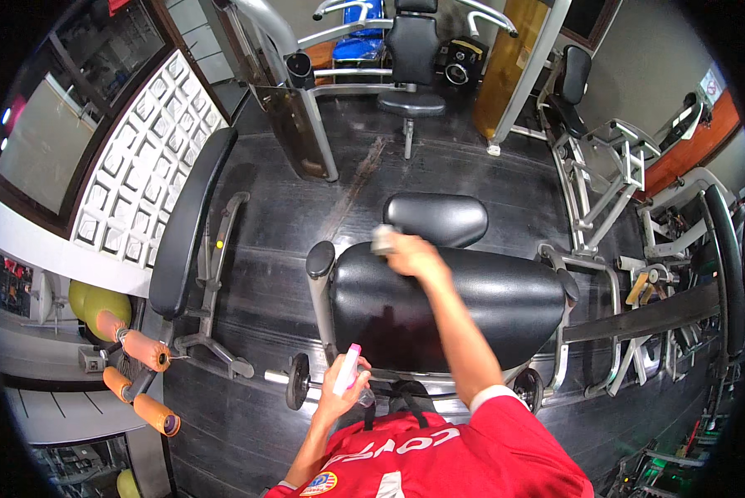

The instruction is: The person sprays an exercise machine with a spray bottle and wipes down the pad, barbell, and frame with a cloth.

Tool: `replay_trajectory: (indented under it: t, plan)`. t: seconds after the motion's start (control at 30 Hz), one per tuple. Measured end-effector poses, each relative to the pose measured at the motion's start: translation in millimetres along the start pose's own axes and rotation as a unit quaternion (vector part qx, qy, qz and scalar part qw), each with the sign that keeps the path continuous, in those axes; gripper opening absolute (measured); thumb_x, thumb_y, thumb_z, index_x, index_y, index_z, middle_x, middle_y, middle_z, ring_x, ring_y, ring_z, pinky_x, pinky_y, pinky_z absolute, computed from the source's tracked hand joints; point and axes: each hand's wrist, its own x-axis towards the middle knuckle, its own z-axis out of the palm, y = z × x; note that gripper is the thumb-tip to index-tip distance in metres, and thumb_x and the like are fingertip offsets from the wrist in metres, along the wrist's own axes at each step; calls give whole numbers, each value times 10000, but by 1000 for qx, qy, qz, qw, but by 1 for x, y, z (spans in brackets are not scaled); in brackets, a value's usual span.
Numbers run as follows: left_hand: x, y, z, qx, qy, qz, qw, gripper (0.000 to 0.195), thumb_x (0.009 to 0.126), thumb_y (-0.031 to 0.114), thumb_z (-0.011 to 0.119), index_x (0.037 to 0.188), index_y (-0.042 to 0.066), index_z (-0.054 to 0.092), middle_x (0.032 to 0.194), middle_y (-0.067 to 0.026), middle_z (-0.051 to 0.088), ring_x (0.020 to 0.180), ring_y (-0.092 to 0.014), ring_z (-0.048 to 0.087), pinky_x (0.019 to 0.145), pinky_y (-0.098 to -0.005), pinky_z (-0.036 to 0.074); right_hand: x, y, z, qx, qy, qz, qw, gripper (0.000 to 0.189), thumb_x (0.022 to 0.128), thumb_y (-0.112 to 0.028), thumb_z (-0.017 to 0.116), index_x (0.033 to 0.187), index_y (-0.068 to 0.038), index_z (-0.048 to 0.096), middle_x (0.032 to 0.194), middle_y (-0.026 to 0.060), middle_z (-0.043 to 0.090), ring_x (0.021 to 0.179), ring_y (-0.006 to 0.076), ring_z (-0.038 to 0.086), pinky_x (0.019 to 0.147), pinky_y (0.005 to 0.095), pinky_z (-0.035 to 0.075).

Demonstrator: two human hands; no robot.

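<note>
A whitish cloth or sponge (pixel 382 240) is in my right hand (pixel 413 254), at the far left edge of a wide black padded bench (pixel 503 292). The right forearm reaches across the pad's shiny surface. Close to the pad's near left corner, my left hand (pixel 341 386) grips a spray bottle (pixel 349 368) with a white and pink trigger head. Its clear body is partly hidden by the fingers. Just beyond the bench sits a smaller black seat pad (pixel 436 218). Whether the cloth presses on the pad or hovers over it, I cannot tell.
A bar with small black weight plates (pixel 297 381) lies between me and the bench. At left stand another padded bench (pixel 189 236) and orange foam rollers (pixel 151 356). A seated exercise machine (pixel 412 103) is ahead; metal-framed machines (pixel 609 168) line the right.
</note>
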Motion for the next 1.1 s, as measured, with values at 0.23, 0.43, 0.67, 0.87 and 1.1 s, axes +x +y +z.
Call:
replay_trajectory:
  t: [0.23,0.43,0.67,0.87,1.1]
  plan:
    - [0,6,6,-41,21,0,999,203,841,36,647,1017,11,551,866,-70,625,621,-126,627,563,-264,497,20,-46,49,28,65,-190,979,383,756,3,532,1131,-50,587,1107,189,629,1073,338,592,879,443,489]
    - [0,7,6,-4,-12,10,1000,195,846,45,638,1019,6,556,874,-74,623,622,-125,630,565,-263,500,-30,99,-29,-123,71,44,989,221,746,-97,583,944,-34,658,988,178,671,947,341,648,789,464,525]
    - [6,9,18,-19,-45,3,999,195,842,45,640,1016,8,561,860,-62,622,627,-109,620,573,-256,498,-144,317,-111,-96,134,241,956,299,763,-29,562,1054,-3,623,1029,241,646,1013,369,621,815,436,513]
    - [3,3,20,-7,-56,-11,998,185,842,42,640,1005,8,559,853,-53,619,617,-108,609,570,-258,497,-170,302,-77,-59,306,136,940,402,731,57,487,1119,-29,543,1012,283,605,1009,443,558,825,495,462]
    - [-1,3,15,-22,-78,-14,997,243,837,5,600,1054,-17,493,951,-101,623,661,-130,643,617,-264,514,-210,219,-44,-38,384,208,899,434,744,86,463,1156,-30,539,1109,231,598,1039,417,563,869,480,450]
